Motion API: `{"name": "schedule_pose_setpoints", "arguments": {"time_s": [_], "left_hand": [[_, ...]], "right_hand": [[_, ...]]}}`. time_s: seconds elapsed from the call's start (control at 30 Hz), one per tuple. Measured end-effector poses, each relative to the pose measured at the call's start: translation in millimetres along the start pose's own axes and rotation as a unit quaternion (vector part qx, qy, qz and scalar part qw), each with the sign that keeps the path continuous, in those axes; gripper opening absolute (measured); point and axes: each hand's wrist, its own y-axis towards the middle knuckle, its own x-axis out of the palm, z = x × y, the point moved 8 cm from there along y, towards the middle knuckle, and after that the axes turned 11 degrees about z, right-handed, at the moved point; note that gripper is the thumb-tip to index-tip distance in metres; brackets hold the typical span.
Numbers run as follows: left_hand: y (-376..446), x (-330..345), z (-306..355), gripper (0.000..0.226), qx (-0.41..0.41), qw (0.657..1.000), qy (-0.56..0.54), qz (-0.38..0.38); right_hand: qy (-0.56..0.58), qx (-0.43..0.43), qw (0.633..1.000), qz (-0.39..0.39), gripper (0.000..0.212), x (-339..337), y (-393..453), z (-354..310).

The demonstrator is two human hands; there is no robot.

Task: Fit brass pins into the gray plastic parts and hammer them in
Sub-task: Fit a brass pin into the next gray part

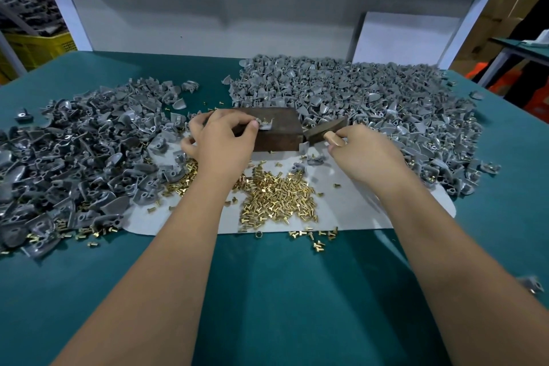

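A brown metal block (279, 131) stands in the middle of the table. On its top near the left edge lies a gray plastic part (265, 123) with a brass pin in it, pinched by the thumb and forefinger of my left hand (221, 140). My right hand (367, 151) grips the wooden handle of a small hammer (325, 129), whose dark head lies low just right of the block. Loose brass pins (276, 196) are heaped on a white sheet (356, 211) in front of the block.
A big pile of gray parts (356, 98) fills the back right of the green table (282, 291). Another pile of darker gray parts (74, 151) spreads over the left. A white panel stands behind; a yellow crate (38, 47) sits far left.
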Motion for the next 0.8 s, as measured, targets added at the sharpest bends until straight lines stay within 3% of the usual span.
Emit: {"name": "schedule_pose_setpoints", "arguments": {"time_s": [0.1,0.17,0.23,0.3,0.47,0.67,0.8], "left_hand": [[-1,0,2,0.010,0.000,1.000,-0.002,0.001],[-2,-1,3,0.008,0.007,1.000,-0.001,0.003],[-3,-2,5,0.005,0.016,1.000,-0.005,0.006],[-3,-4,6,0.001,0.024,1.000,-0.006,0.010],[-2,-7,6,0.001,0.022,1.000,-0.011,0.014],[0,-6,3,0.012,0.006,1.000,0.003,0.022],[0,-6,2,0.007,0.011,0.999,0.021,0.032]], "right_hand": [[-0.120,-0.058,0.985,0.109,0.026,-20,-2,-19],[-0.065,-0.117,0.972,0.194,0.028,-35,-3,-47],[0.086,-0.138,0.970,0.180,0.023,-37,2,-73],[0.167,-0.134,0.970,0.115,0.018,-24,9,-93],[0.139,-0.120,0.981,0.066,0.016,6,17,-111],[0.117,-0.114,0.979,0.121,0.015,11,19,-114],[0.147,-0.109,0.967,0.174,0.017,13,12,-111]]}}
